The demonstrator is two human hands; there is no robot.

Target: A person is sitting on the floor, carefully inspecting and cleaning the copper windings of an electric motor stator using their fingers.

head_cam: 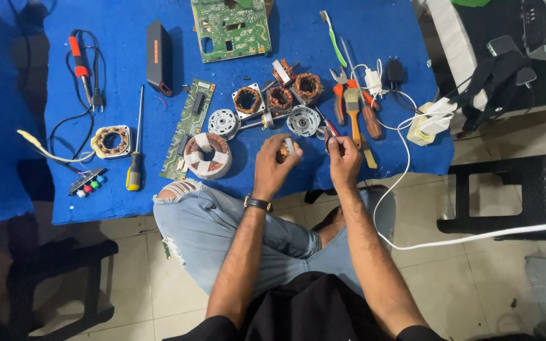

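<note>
Blue cloth (pixel 323 38) covers the table; it's the landmark for all spots here. L hand (pixel 273 165) sits at the cloth's near edge, fingers curled tight round a small copper motor part (pixel 284 150). R hand (pixel 344 161) is just beside it, also at the near edge, pinching a small thin metal tool (pixel 328 136); can't tell what kind. Big copper coil ring (pixel 207 155) lies on the cloth near the L hand. Yellow screwdriver (pixel 135 165) lies further along the near edge. Green circuit board (pixel 231 28) is at the cloth's far edge. Orange pliers (pixel 339 95) lie near the R hand.
</note>
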